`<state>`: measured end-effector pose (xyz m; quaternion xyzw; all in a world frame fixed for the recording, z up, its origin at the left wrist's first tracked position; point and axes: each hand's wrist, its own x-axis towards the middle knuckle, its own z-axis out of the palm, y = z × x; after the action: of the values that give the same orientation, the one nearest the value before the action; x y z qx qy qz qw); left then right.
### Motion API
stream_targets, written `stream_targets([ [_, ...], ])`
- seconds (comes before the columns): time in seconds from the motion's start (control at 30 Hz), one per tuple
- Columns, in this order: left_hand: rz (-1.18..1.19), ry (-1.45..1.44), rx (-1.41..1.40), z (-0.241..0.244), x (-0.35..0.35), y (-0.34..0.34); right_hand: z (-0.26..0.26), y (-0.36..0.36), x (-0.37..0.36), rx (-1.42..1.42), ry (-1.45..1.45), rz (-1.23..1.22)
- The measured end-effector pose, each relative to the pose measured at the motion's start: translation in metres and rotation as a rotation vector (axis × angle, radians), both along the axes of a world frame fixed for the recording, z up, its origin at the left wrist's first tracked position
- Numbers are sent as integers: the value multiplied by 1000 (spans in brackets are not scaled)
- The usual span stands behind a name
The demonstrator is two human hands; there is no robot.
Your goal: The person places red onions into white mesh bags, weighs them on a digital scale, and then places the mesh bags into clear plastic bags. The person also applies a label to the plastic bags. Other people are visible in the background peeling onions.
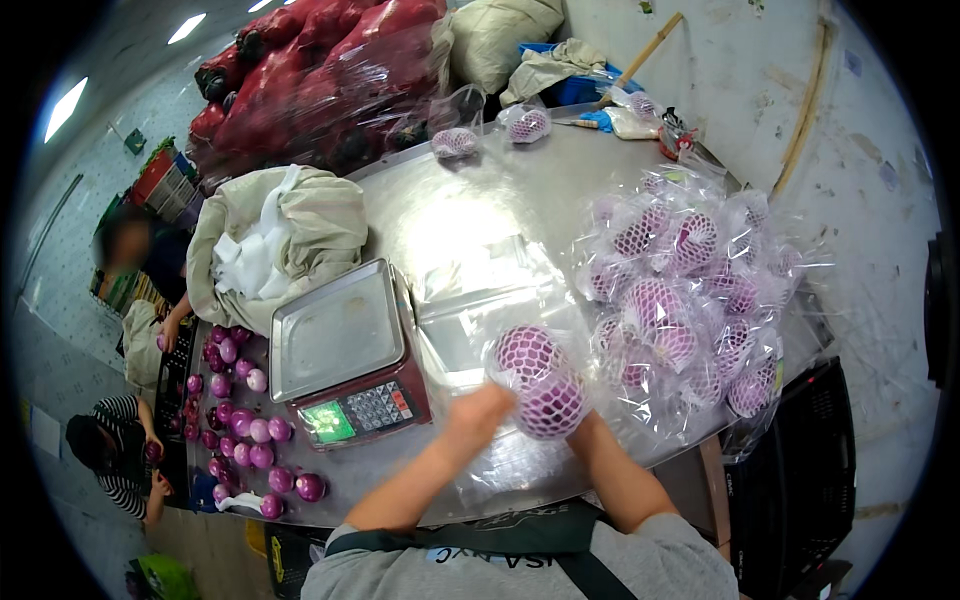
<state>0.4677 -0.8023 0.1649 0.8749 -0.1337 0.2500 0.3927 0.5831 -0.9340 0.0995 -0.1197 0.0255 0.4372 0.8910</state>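
Note:
Two red onions (553, 405) in white foam mesh sleeves sit in a clear plastic bag (504, 341), held over the metal table. My left hand (480, 411), blurred and with curled fingers, grips the bag's left side. My right hand (583, 426) holds the bagged onions from below and the right; its fingers are mostly hidden behind them. Under and beyond the bag lie flat clear plastic bags (480, 292). A heap of bagged, sleeved onions (675, 300) covers the right side of the table.
A digital scale (337, 330) with a bare metal pan stands left. Loose red onions (241, 422) lie beyond it. A woven sack (322, 217) holds white foam sleeves (259, 251). Red mesh sacks (322, 82) are piled behind the metal table (420, 176). Two people work at the left.

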Motion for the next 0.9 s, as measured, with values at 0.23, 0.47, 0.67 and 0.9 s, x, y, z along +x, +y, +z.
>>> stream_targets([
  [0.23, 12, 445, -798, 31, 9, 8, -15, 0, 21, 5, -170, 16],
  [0.47, -409, 449, -381, 14, 30, -63, -16, 24, 21, -507, -209, -216],
  [0.67, -184, 307, -653, 9, 102, -8, 9, 59, 171, -1242, -1346, -908],
  [0.9, 183, 293, 66, -58, 50, 54, -30, 15, 293, -2400, -1681, -74],
])
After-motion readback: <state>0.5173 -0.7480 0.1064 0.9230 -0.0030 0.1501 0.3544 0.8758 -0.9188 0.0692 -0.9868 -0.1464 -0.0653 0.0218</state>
